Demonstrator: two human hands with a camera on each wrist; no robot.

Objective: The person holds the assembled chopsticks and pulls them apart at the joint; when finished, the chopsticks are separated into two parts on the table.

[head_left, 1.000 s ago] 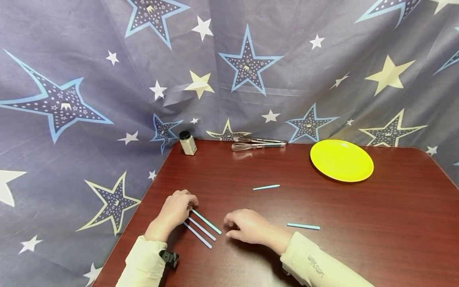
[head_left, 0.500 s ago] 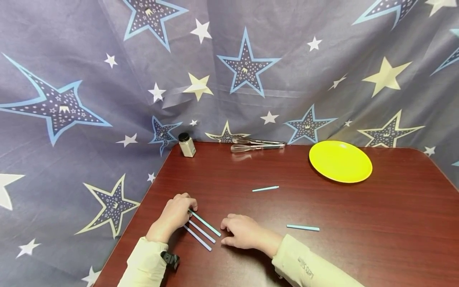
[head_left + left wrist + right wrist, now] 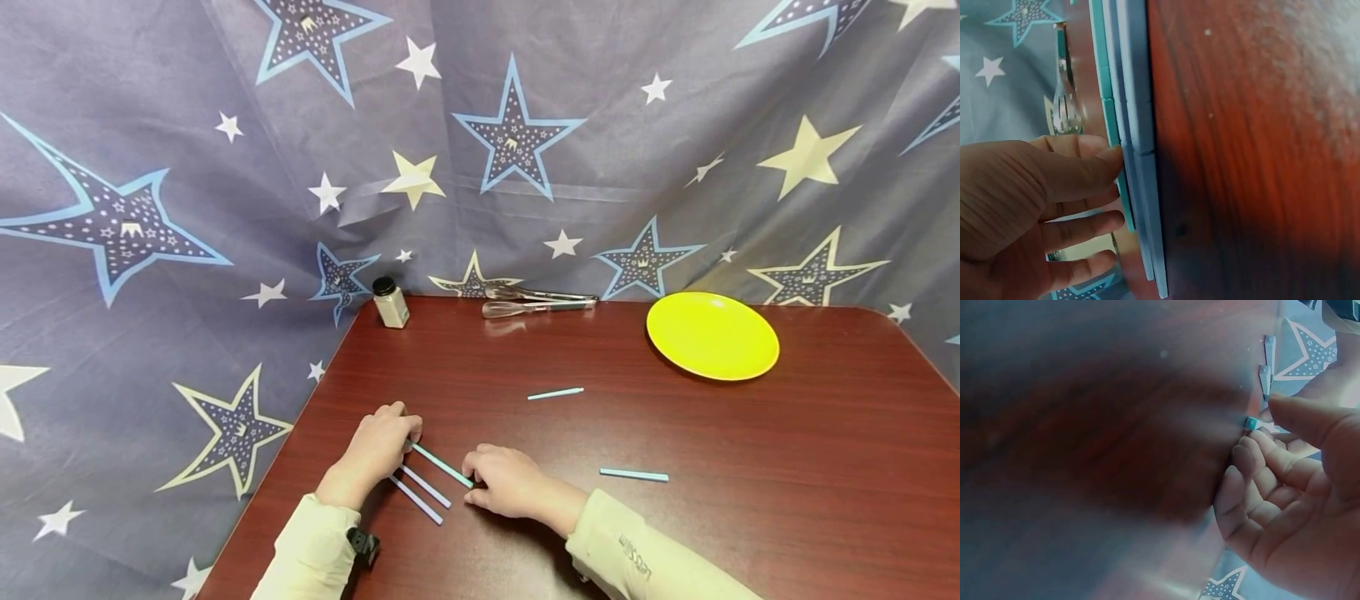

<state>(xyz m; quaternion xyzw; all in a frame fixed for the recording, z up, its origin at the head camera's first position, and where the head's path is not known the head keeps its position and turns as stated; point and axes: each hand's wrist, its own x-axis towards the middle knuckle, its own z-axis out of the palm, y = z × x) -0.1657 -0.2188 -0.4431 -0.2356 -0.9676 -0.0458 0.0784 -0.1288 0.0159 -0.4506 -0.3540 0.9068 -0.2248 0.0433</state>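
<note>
A thin teal stick (image 3: pixel 442 465) lies slantwise in front of me, with seams along its length in the left wrist view. My left hand (image 3: pixel 378 446) pinches its far part between thumb and index finger, the other fingers spread. My right hand (image 3: pixel 506 482) is at the near end, where the teal tip (image 3: pixel 1251 423) shows between its loosely bent thumb and index finger. Beside the teal stick lie two lavender-blue sticks (image 3: pixel 426 486) (image 3: pixel 416 500), nearly parallel to it. Their far ends are hidden by the left hand in the head view.
A short light-blue stick (image 3: pixel 555 393) lies farther back, and another light-blue stick (image 3: pixel 633 475) to the right. Along the table's back edge stand a black-capped jar (image 3: pixel 391 303), metal tongs (image 3: pixel 540 303) and a yellow plate (image 3: pixel 712 336). A starry curtain (image 3: pixel 517 217) hangs behind.
The left hand has shifted slightly right, taking the teal stick away from the two lavender-blue ones. The right hand has come slightly left, and the stick's near end now meets its fingers.
</note>
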